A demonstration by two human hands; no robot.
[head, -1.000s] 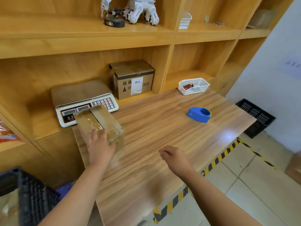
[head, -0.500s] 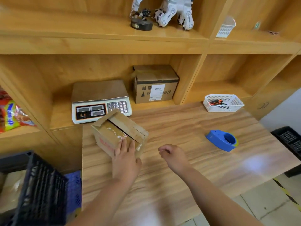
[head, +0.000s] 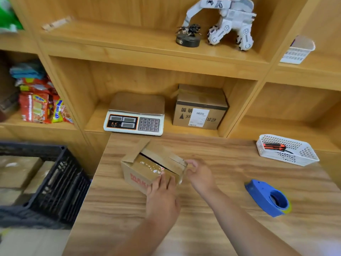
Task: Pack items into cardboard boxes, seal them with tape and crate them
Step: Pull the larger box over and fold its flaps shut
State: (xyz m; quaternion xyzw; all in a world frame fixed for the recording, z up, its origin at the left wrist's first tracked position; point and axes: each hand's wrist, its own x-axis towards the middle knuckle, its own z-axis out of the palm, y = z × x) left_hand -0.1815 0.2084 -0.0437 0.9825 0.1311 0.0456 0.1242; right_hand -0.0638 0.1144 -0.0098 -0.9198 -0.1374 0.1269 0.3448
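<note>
So the small brown cardboard box with red lettering (head: 137,175) sits left of centre on the wooden tabletop (head: 114,209), flaps half open. The left hand (head: 162,198) presses its near side, grip spread flat; the right hand (head: 200,175) has its grip curled round the box's right end.

Of the person only two arms show, each from the hand to somewhere below the elbow. The left hand (head: 163,198) is bare, and so is the right hand (head: 202,177): plain backs, plain fingers (motion blur softens the nails and knuckles past telling). The left forearm (head: 136,237) and right forearm (head: 243,220) are bare too, uncovered all the way to the lower edge of the view. The wide lens swells both forearms, so they look thick near that edge and taper toward slim wrists.
</note>
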